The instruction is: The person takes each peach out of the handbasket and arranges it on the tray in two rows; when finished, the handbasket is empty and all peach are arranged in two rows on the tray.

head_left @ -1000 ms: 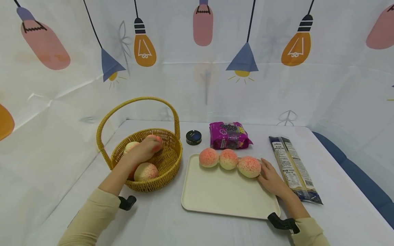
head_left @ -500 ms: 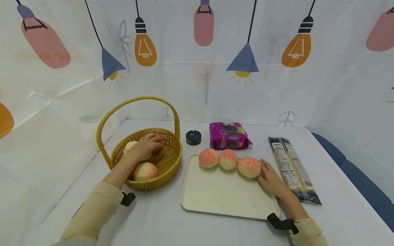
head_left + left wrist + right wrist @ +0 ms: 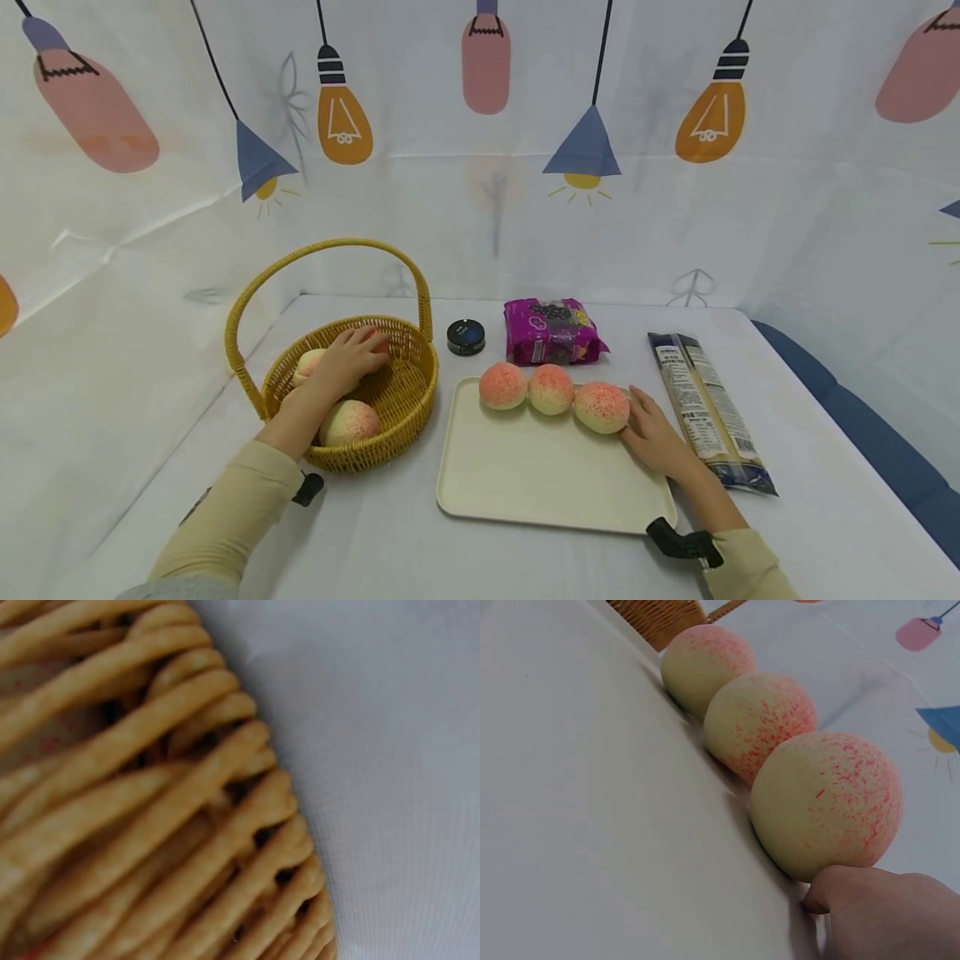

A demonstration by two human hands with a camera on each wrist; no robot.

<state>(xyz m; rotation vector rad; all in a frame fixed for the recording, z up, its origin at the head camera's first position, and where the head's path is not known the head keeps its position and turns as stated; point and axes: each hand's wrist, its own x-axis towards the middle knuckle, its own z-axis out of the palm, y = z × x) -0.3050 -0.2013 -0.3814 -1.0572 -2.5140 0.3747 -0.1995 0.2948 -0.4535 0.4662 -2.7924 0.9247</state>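
My left hand (image 3: 351, 360) reaches into a yellow woven basket (image 3: 408, 421), its fingers curled over a peach-shaped bun (image 3: 375, 332) that shows only as a reddish patch. A pale bun (image 3: 307, 363) lies left of that hand, and another bun (image 3: 350, 422) sits below it in the basket. The left wrist view holds just the basket's wicker (image 3: 150, 825). My right hand (image 3: 660, 437) rests against the right side of the end bun (image 3: 825, 802), thumb low by the tray; its other fingers are hidden in that wrist view. Two more buns (image 3: 503, 386) continue the row along the tray (image 3: 547, 483).
Behind the tray lies a purple snack packet (image 3: 553, 332), with a round black tin (image 3: 466, 337) to its left. A long noodle-like packet (image 3: 711, 412) lies right of my right hand. The basket's tall handle (image 3: 330, 243) arches over the left hand.
My left hand has settled over the bun in the basket, so less of the bun shows between its fingers. The right hand stays by the end bun; the whole view shifts slightly.
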